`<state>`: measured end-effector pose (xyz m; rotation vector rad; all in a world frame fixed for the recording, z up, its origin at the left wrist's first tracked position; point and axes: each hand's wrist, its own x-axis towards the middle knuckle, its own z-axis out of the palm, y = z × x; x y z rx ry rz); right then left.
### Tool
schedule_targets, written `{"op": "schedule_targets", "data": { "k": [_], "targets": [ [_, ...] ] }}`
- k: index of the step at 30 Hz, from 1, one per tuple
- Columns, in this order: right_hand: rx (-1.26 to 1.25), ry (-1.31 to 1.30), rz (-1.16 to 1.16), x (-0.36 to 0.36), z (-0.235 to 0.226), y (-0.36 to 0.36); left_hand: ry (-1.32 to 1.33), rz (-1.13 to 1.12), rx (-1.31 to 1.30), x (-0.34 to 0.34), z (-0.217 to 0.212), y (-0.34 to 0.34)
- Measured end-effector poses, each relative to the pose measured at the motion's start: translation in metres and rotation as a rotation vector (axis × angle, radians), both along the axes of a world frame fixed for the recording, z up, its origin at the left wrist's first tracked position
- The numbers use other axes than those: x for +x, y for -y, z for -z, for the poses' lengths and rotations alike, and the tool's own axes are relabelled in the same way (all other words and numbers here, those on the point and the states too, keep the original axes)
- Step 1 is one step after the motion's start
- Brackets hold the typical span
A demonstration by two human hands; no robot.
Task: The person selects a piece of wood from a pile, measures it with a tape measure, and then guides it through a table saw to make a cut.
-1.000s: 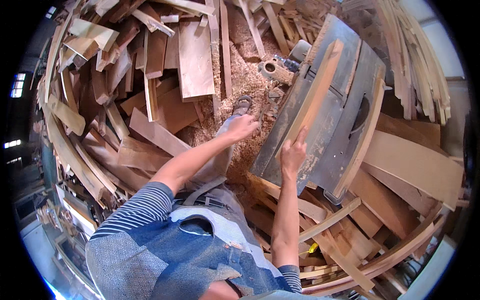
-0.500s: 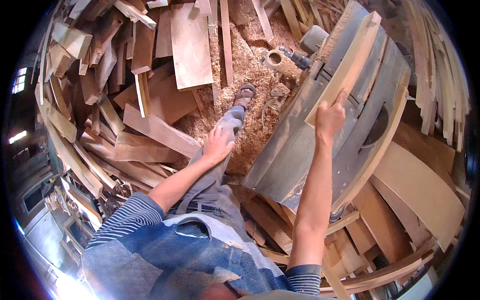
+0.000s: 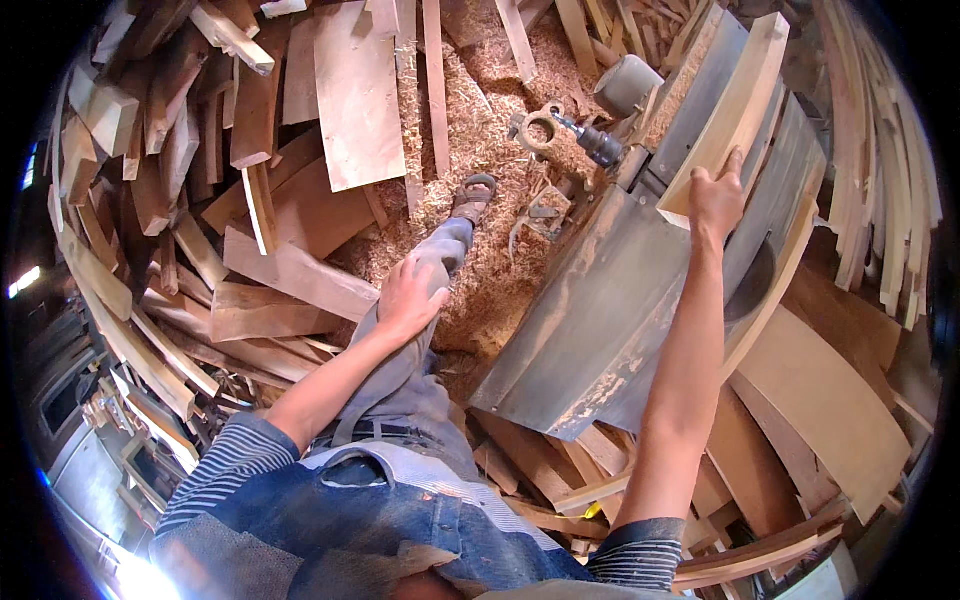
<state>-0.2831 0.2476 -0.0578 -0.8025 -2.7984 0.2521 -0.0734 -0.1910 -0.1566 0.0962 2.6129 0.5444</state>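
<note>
A pale, slightly curved length of wood (image 3: 735,110) lies along the grey metal bed of a planing machine (image 3: 600,300). My right hand (image 3: 716,200) grips its near end, one finger stretched along the side and the others bent at the end face. On my raised leg, just by the knee, rests my left hand (image 3: 412,300). Its fingers lie loosely spread over the grey trousers, and it holds nothing.
Stacked boards and offcuts (image 3: 360,95) fill the left side. Shavings (image 3: 490,250) cover the floor around my sandalled foot. A dark cylindrical fitting (image 3: 600,148) juts from the machine's left side. Curved wooden panels (image 3: 820,390) lean at the right, below tall strips (image 3: 870,150).
My right hand and the length of wood have moved right and slightly farther along the machine bed. My left hand stays on the leg. The whole view has shifted slightly.
</note>
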Motion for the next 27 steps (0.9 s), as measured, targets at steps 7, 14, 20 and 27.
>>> {"op": "schedule_targets", "data": {
  "k": [7, 14, 20, 27],
  "targets": [
    [-0.018, -0.006, -0.009, -0.053, 0.006, -0.050, 0.046, 0.013, 0.006, -0.014, -0.002, 0.016],
    [-0.101, 0.036, -0.039, -0.002, 0.009, -0.040, 0.020, -0.009, 0.035, 0.001, 0.003, 0.016],
    [-0.277, -0.027, -0.032, 0.150, -0.028, 0.044, -0.021, 0.025, 0.034, 0.038, 0.025, 0.014],
    [-0.270, -0.066, -0.062, 0.314, -0.041, 0.158, -0.044, 0.065, -0.004, 0.075, 0.031, 0.007]
  ]
}}
